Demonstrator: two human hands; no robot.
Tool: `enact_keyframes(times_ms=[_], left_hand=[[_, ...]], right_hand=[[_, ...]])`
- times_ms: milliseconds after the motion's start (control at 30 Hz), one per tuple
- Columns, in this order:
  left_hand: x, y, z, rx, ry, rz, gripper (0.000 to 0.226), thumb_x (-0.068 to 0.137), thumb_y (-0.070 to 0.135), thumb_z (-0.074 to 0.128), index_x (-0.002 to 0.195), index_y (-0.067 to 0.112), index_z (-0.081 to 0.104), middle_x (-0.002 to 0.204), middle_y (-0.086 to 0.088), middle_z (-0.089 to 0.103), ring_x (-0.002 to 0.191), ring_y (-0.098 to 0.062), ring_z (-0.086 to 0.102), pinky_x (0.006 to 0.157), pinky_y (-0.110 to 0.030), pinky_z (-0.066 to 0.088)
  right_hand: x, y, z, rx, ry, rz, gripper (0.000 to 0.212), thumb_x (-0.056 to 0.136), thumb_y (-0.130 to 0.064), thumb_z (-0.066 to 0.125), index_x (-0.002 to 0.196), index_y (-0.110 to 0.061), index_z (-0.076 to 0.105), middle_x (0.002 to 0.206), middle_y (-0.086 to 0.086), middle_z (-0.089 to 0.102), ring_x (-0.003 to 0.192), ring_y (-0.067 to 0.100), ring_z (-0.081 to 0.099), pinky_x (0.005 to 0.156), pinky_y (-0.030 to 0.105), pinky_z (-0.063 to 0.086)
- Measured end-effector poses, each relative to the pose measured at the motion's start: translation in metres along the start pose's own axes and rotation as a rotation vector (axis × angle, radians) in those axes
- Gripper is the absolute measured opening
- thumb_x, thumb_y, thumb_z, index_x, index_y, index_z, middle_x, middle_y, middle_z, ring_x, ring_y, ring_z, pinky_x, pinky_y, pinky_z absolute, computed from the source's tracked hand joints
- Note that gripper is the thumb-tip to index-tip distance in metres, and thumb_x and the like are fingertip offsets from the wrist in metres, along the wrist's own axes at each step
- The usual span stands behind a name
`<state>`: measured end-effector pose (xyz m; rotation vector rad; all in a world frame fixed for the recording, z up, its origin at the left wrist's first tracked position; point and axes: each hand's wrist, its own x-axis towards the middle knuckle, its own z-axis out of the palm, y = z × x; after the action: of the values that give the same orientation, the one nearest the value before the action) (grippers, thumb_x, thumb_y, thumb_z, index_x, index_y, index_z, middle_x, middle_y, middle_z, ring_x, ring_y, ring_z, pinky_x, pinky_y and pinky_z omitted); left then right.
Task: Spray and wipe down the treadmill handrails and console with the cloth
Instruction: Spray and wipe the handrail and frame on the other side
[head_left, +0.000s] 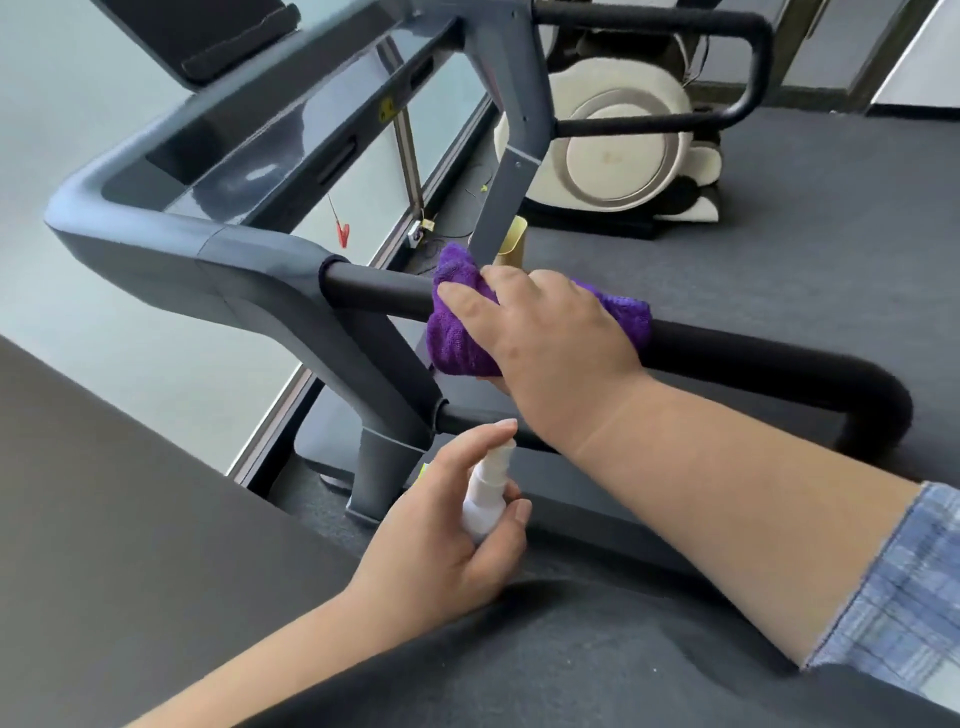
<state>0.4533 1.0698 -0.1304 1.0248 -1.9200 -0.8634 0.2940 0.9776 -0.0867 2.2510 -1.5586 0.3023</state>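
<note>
One spray bottle (485, 499) is in view — small, white, its body mostly hidden inside the left hand (441, 530), so its contents cannot be judged. The left hand grips it upright, fingers curled round the body and the index finger laid on top of the pump head, nozzle facing the treadmill's lower rail. A yellow-beige container (514, 241) stands on the floor beyond the handrail; what it holds cannot be seen.

The right hand (545, 332) reaches across from the right, forearm extended, a blue plaid sleeve (904, 582) pushed up near the elbow. It clasps one purple cloth (457, 332) round the black padded handrail (753, 358), palm down, fingers wrapped over the top. The cloth is bunched and covers the bar just right of the grey collar where the rail joins the frame.

One console (249, 130) — dark, glossy — sits upper left, untouched by either hand. A second black handrail (727, 67) shows on the far side. One cream exercise machine (618, 145) stands behind it on grey carpet.
</note>
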Motion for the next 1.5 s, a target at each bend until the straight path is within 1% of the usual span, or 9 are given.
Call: enact_keyframes(times_ms=[133,333,467,633,800,1033,1167,1333,1500], left_hand=[[0.003,0.002,0.004,-0.012,-0.024,0.038,0.059,0.086,0.028,0.06,0.135,0.05,0.035,0.09,0.011,0.061,0.072,-0.012,0.061,0.068,-0.026,0.047],[0.001,0.007,0.005,0.014,-0.049,0.044,0.059,0.086,0.028,0.06,0.134,0.051,0.035,0.09,0.014,0.06,0.071,-0.01,0.061,0.068,-0.016,0.046],[-0.007,0.009,0.008,0.031,-0.033,-0.004,0.059,0.086,0.029,0.062,0.13,0.059,0.035,0.093,0.014,0.061,0.075,-0.012,0.063,0.071,-0.019,0.047],[-0.019,0.005,0.014,0.114,-0.036,-0.063,0.063,0.091,0.022,0.063,0.125,0.063,0.032,0.094,0.015,0.062,0.069,-0.011,0.061,0.064,-0.012,0.046],[-0.019,0.01,0.028,0.094,-0.07,-0.095,0.071,0.089,0.014,0.065,0.124,0.065,0.031,0.093,0.013,0.063,0.073,-0.015,0.062,0.064,-0.012,0.046],[-0.017,0.013,0.042,0.048,-0.15,-0.103,0.074,0.088,0.006,0.066,0.123,0.063,0.034,0.09,0.014,0.062,0.065,-0.007,0.058,0.064,-0.008,0.042],[-0.018,0.012,0.046,0.039,-0.163,-0.124,0.063,0.086,0.023,0.065,0.126,0.061,0.034,0.09,0.014,0.062,0.064,-0.006,0.058,0.064,-0.011,0.043],[-0.022,0.01,0.042,-0.009,-0.162,-0.136,0.056,0.083,0.04,0.058,0.129,0.058,0.035,0.089,0.008,0.062,0.058,-0.005,0.056,0.06,-0.02,0.046],[-0.028,0.005,0.035,0.102,-0.054,-0.162,0.069,0.088,0.018,0.068,0.123,0.066,0.033,0.09,0.013,0.063,0.066,-0.01,0.06,0.065,-0.013,0.044]], right_hand=[[-0.021,0.014,0.001,0.079,0.107,0.008,0.072,0.077,-0.015,0.076,0.143,-0.024,0.05,0.131,0.016,0.058,0.096,0.037,0.059,0.083,0.049,0.052],[-0.066,0.028,-0.004,0.208,0.195,-0.048,0.071,0.078,-0.009,0.073,0.144,-0.023,0.051,0.14,0.014,0.054,0.126,0.039,0.052,0.107,0.051,0.041],[-0.125,0.026,-0.001,0.479,0.03,0.025,0.087,0.073,-0.022,0.086,0.148,-0.028,0.042,0.142,0.008,0.052,0.13,0.033,0.049,0.109,0.05,0.042],[-0.184,0.03,0.02,0.709,-0.32,0.318,0.091,0.074,-0.047,0.082,0.149,-0.046,0.031,0.147,-0.013,0.042,0.135,0.013,0.039,0.115,0.034,0.033],[-0.202,0.036,0.021,0.812,-0.363,0.524,0.089,0.076,-0.049,0.081,0.148,-0.049,0.029,0.147,-0.024,0.036,0.135,-0.001,0.033,0.11,0.018,0.024],[-0.182,0.067,0.024,0.52,-0.328,0.393,0.103,0.073,-0.053,0.081,0.156,-0.033,0.022,0.151,0.0,0.04,0.138,0.024,0.037,0.117,0.039,0.029],[-0.162,0.078,0.031,0.525,-0.265,0.468,0.101,0.073,-0.048,0.083,0.153,-0.024,0.026,0.148,0.005,0.043,0.136,0.027,0.038,0.114,0.04,0.03],[-0.156,0.09,0.042,0.266,-0.465,0.396,0.085,0.076,-0.052,0.079,0.143,-0.026,0.035,0.142,0.002,0.045,0.128,0.029,0.044,0.107,0.045,0.039],[-0.166,0.097,0.036,0.202,-0.43,0.418,0.09,0.071,-0.053,0.083,0.144,-0.024,0.039,0.138,0.0,0.05,0.121,0.028,0.05,0.102,0.045,0.044]])
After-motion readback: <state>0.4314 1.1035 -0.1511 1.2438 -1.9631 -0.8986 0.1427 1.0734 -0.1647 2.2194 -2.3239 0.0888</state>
